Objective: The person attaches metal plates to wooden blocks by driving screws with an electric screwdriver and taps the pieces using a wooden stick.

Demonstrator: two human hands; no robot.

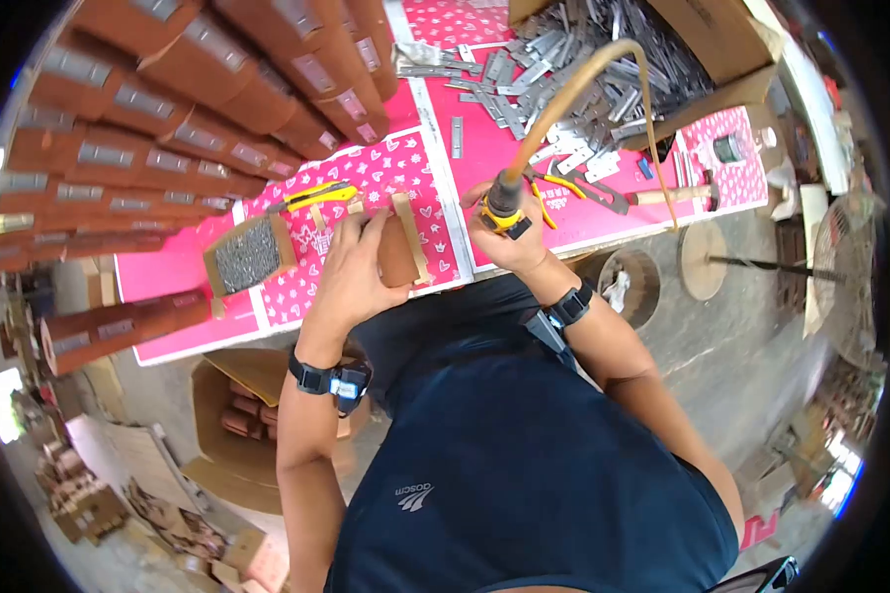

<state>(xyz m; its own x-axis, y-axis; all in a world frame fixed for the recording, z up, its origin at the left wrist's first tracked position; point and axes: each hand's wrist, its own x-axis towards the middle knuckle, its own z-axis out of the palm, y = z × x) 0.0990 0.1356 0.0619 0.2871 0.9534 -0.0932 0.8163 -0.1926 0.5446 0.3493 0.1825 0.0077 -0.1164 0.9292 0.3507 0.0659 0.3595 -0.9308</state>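
Observation:
My left hand [351,272] is curled over a small brown block [397,252] on the pink patterned table, thumb at its near edge and fingers at its far side. Tan strips [406,229] lie along the block. In my right hand [519,252], fingers wrapped round it, is a yellow-and-black power screwdriver [504,210], held upright with a tan hose [588,69] arching away from its top. The tip of the tool is hidden. A yellow utility knife [321,195] lies just beyond my left hand, and yellow-handled pliers [561,185] lie beyond my right.
Brown blocks with metal plates [173,163] are stacked high at the left. An open box of screws [249,257] stands left of my hand. Loose metal plates [553,89] spill from a cardboard box [736,49]. A hammer [672,196] lies near the right edge; a fan [850,277] stands beyond it.

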